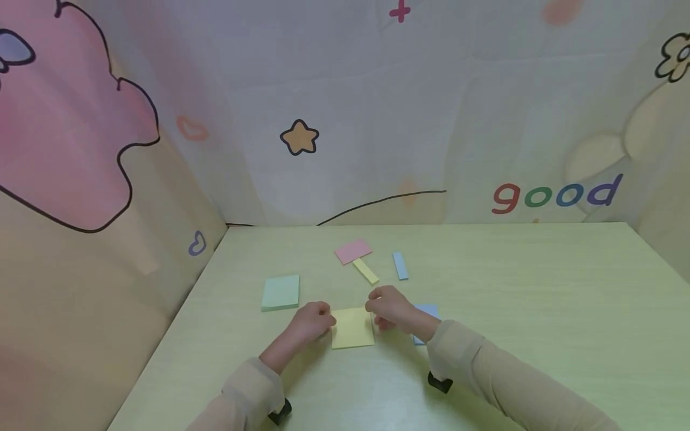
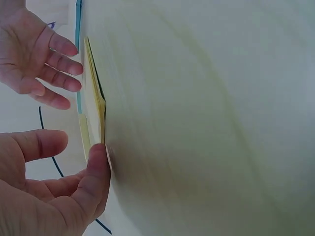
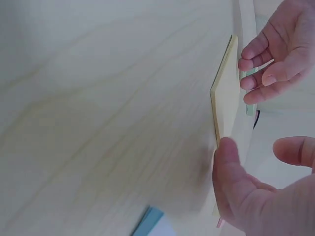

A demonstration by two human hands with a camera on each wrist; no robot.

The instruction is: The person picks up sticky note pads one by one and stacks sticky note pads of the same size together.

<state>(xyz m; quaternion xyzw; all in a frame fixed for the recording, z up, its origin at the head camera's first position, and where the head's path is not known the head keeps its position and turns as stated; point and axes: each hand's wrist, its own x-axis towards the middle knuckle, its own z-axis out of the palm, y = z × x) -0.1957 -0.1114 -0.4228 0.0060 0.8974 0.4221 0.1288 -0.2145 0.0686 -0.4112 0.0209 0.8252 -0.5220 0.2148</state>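
Note:
A square yellow sticky note pad (image 1: 353, 335) lies flat on the table between both hands. My left hand (image 1: 312, 319) is at its left side, fingertips (image 2: 98, 155) touching the edge and thumb held away from the pad. On the opposite side, my right hand (image 1: 393, 308) has its fingertips (image 3: 228, 150) right at the pad's edge, with the thumb also raised clear of it. Partly behind the right wrist is a blue sticky note pad (image 1: 428, 310). Nothing is pinched between thumb and fingers of either hand.
A thick green sticky note pad (image 1: 280, 292) lies to the left. Farther back are a pink pad (image 1: 353, 251), a narrow yellow strip pad (image 1: 366, 271) at its corner, and a narrow blue strip pad (image 1: 400, 266). A printed cloth (image 1: 350, 167) hangs behind the table (image 1: 539, 311).

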